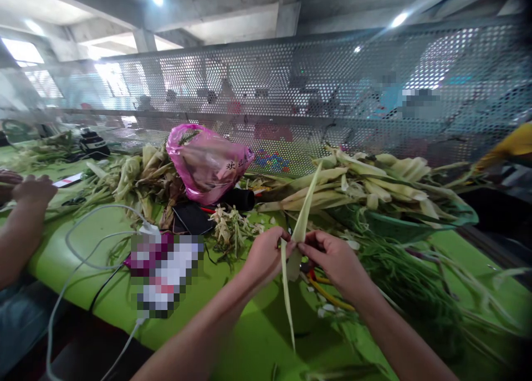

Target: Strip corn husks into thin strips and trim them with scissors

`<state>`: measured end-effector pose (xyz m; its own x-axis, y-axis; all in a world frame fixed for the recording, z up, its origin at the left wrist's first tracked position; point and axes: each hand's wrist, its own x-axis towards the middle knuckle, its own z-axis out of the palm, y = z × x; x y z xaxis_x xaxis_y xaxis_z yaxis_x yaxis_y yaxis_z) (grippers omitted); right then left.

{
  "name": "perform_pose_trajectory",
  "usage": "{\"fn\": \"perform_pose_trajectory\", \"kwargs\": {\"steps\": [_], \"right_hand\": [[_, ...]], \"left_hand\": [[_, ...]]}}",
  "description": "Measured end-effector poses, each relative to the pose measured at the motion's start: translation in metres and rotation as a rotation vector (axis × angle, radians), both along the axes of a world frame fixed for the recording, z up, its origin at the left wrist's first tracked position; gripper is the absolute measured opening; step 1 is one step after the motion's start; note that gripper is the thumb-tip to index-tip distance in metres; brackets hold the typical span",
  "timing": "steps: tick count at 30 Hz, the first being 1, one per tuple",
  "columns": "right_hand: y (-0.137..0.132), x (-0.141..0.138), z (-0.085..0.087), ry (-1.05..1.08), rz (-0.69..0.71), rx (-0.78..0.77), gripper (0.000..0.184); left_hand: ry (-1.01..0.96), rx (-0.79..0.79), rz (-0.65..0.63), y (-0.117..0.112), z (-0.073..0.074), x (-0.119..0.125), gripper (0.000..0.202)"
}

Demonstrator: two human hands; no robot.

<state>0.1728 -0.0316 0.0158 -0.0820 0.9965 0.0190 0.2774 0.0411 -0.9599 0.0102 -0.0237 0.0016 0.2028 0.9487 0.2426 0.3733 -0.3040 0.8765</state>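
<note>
Both my hands meet over the green table [249,342], pinching a pale corn husk. My left hand [266,253] grips its lower part, where a narrow strip [287,300] hangs down toward the table. My right hand [330,259] holds the broader piece of corn husk [306,206], which points upward to a tip. Just below my right hand lies a tool with yellow and red handles [328,295], partly hidden by the hand. A bundle of thin green strands [407,281] lies to the right of it.
A green basket [415,225] heaped with husks [374,181] stands at the right. Behind are a pink plastic bag [208,164] and more husks [137,176]. A phone with a white cable [78,264] lies left. Another person's hand [33,192] is at far left. A perforated metal screen [257,87] runs behind.
</note>
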Motion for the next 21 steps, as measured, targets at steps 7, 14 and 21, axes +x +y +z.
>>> {"fn": "perform_pose_trajectory", "kwargs": {"steps": [7,14,21], "right_hand": [[-0.003,-0.006,0.006,-0.001,-0.039,0.039,0.022],[0.002,0.006,0.004,0.092,-0.117,0.036,0.026],[0.011,0.022,0.005,0.316,-0.33,0.037,0.02]], "left_hand": [[-0.013,0.146,0.022,-0.007,0.002,0.004,0.01],[-0.407,-0.074,-0.075,-0.01,0.018,0.0,0.019],[-0.927,-0.299,-0.08,0.0,0.029,-0.024,0.034]]}}
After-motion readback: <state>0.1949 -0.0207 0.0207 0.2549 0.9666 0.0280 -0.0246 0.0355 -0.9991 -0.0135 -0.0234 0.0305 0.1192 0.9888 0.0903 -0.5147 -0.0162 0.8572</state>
